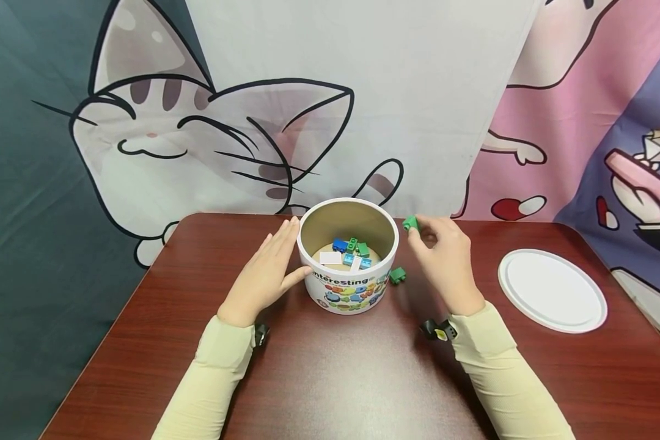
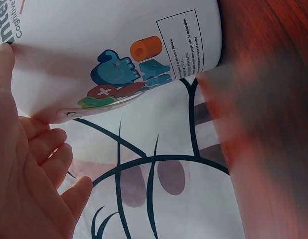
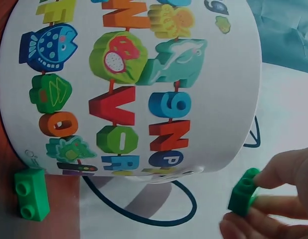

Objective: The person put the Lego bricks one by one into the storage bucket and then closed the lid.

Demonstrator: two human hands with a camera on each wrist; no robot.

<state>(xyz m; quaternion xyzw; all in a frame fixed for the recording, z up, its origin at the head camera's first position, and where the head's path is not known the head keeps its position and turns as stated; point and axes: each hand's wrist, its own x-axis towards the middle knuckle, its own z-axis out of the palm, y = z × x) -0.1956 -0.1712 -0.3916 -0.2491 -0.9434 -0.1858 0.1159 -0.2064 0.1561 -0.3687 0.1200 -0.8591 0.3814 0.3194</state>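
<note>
A round white tub (image 1: 348, 293) with a colourful printed side stands on the table; blue, green, light blue and white building bricks (image 1: 330, 258) lie on its floor. My left hand (image 1: 266, 269) rests against the tub's left side, fingers straight and thumb at the front rim; the left wrist view also shows this hand (image 2: 39, 164) touching the wall. Just right of the rim, my right hand (image 1: 445, 256) pinches a green building brick (image 1: 410, 223) between thumb and fingers, off the table. Another green brick (image 3: 32, 194) lies on the table beside the tub's right side.
A white round lid (image 1: 552, 291) lies flat at the right of the brown table (image 1: 330, 379). Behind the table's far edge hangs a cloth backdrop (image 1: 418, 79) with cartoon animals. Dark wrist straps (image 1: 439, 330) show at both cuffs.
</note>
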